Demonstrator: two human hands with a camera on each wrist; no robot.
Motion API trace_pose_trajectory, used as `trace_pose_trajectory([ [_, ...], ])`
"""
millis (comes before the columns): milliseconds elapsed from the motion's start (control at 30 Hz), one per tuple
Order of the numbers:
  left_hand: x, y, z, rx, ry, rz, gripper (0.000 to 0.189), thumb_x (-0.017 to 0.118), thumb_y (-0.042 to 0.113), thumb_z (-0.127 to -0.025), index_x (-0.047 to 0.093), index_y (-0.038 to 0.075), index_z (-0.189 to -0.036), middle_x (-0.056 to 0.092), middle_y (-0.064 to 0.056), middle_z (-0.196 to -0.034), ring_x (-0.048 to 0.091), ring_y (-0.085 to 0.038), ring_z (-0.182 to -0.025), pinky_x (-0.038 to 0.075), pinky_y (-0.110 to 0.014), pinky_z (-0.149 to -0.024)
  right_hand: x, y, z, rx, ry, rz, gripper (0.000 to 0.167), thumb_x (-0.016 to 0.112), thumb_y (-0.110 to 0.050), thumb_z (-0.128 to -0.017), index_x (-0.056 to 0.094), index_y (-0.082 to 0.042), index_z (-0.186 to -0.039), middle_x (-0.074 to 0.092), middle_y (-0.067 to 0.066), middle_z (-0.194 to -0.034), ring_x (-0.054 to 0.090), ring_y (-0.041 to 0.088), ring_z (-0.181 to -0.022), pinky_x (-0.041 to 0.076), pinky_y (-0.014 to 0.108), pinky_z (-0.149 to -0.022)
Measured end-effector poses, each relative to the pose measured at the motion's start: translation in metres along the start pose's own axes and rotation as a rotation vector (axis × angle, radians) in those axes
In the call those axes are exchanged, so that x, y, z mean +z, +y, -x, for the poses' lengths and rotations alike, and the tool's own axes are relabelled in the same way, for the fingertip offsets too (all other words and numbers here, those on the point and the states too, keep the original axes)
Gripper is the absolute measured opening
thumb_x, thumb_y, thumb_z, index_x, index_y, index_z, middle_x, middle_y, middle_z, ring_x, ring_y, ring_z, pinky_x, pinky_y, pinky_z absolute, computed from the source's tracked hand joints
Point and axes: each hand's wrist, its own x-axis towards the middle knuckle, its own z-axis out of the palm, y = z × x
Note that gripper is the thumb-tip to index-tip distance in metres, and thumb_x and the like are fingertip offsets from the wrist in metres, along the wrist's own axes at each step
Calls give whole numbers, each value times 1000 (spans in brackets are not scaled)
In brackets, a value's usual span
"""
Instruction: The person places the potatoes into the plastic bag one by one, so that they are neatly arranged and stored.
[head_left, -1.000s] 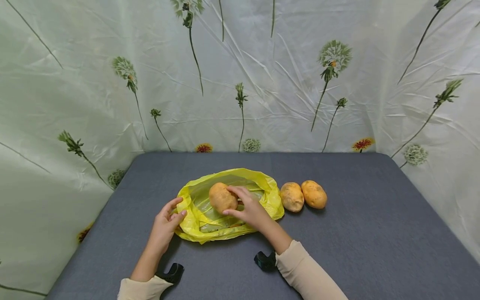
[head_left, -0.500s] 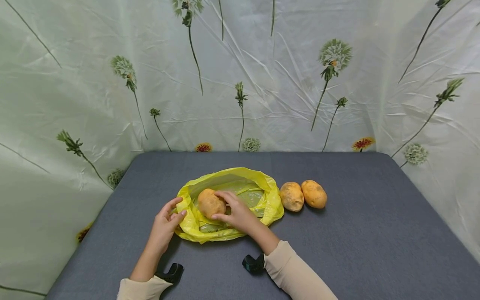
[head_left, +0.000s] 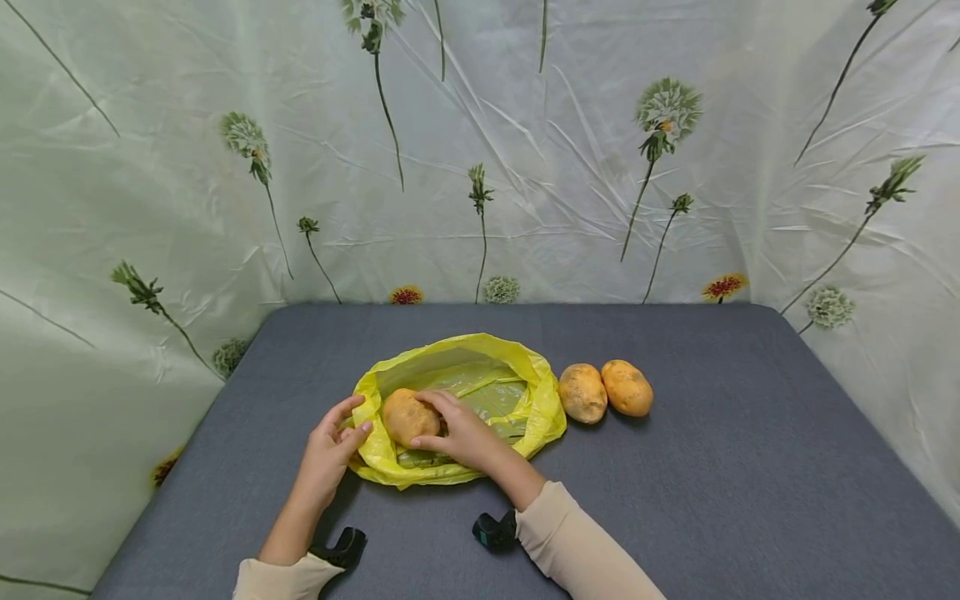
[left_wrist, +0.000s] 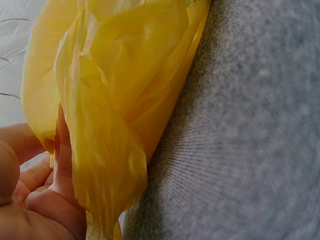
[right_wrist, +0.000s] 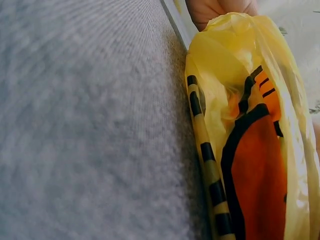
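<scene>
A yellow plastic bag [head_left: 546, 400] lies on the table with its mouth spread wide. Inside its left end is a tan potato [head_left: 407, 417], gripped by my right hand [head_left: 461, 433] with thumb and fingers on its right side. My left hand [head_left: 330, 450] holds the bag's left rim; in the left wrist view the yellow plastic [left_wrist: 110, 125] passes between thumb and fingers. Orange and black print [right_wrist: 260, 165] shows on the bag's near side in the right wrist view, where the bag hides most of my right hand.
Two more potatoes, one blotchy [head_left: 582, 394] and one smoother [head_left: 627, 389], sit side by side just right of the bag. A dark grey cloth covers the table [head_left: 712, 467]. Behind it hangs a pale curtain [head_left: 570, 167] printed with flowers.
My right hand has carried the potato leftward and slightly nearer within the bag, toward its left end. The left hand stays at the rim, and the other two potatoes have not moved.
</scene>
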Motion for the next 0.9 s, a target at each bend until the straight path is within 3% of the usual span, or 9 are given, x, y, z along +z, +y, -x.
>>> trace_pose_trajectory([
  [300,0,-1,1,0,10,-9,45,55,6,-89,38,-1,-130,41,-16,-119,48,-6,-65,43,-18,-57,0,-2,0,23,-17,12,64,66,-36,-80,40,-11,-133,42,5,-130,41,17,-117,37,33,-92],
  [600,-1,-3,-1,3,10,-15,46,56,9,-89,38,1,-131,41,-13,-122,50,-5,-71,45,-18,-60,-8,-7,2,51,-1,5,61,62,-38,-82,40,-13,-133,41,2,-132,39,17,-120,36,36,-93],
  [900,-1,-1,-2,6,4,-9,46,55,9,-90,37,1,-131,41,-15,-123,51,-5,-71,45,-18,-60,-17,-8,7,-19,58,21,60,63,-34,-83,41,-9,-132,41,5,-133,36,19,-123,34,36,-96],
])
